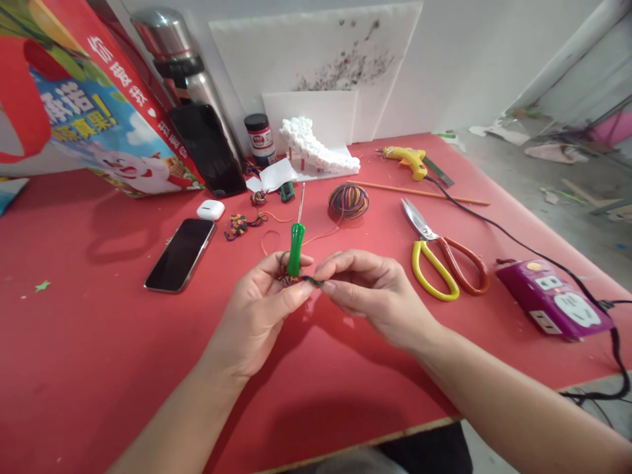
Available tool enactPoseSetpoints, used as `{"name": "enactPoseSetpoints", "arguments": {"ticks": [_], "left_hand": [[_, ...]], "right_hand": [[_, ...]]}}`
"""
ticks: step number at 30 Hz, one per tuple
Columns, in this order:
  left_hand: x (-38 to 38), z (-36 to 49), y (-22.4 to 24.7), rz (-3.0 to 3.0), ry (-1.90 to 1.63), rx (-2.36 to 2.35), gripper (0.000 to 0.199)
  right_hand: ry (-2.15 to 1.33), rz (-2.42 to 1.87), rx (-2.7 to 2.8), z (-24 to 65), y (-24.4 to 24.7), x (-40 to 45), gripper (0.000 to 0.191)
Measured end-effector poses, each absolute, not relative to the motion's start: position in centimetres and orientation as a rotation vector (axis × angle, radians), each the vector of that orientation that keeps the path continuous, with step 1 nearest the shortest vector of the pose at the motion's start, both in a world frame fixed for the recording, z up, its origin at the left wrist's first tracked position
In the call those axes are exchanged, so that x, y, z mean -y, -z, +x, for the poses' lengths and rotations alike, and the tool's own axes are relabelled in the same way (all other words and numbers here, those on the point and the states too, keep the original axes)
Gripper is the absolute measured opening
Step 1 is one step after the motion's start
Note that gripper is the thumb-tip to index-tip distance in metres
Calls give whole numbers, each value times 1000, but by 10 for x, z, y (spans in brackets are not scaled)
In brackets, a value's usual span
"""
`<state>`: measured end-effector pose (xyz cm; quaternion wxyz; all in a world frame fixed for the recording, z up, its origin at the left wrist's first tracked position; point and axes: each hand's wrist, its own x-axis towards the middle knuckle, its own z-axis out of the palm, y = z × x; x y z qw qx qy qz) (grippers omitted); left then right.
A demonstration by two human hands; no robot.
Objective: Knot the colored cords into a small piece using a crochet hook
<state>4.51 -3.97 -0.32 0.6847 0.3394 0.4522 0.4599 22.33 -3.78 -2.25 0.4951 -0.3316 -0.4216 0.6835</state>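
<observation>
My left hand (266, 289) is closed, its thumb and fingers pinching a small dark multicoloured yarn piece (316, 281). My right hand (370, 286) pinches the other end of that piece, the fingertips of both hands almost touching. A green-handled tool with a thin metal shaft (295, 250) points up and away, its handle end at my left fingers; its tip is too small to make out. A strand of yarn runs from near my left hand to the ball of multicoloured yarn (348, 201) beyond. How the piece is worked is mostly hidden by my fingers.
Scissors (429, 237), a purple power socket block (555, 299) and a yellow glue gun (407, 160) lie right. Left are a phone (180, 255), a white earbud case (210, 210) and small yarn pieces (238, 225). A white beaded model (316, 148) stands behind.
</observation>
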Motion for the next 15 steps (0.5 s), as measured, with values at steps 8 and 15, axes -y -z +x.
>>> {"name": "enactPoseSetpoints", "arguments": {"ticks": [8, 15], "left_hand": [[41, 40, 7, 995, -970, -953, 19], [44, 44, -4, 1110, -761, -914, 16]], "right_hand": [[-1578, -939, 1151, 225, 25, 34, 33], [-1496, -911, 1317, 233, 25, 26, 30]]}}
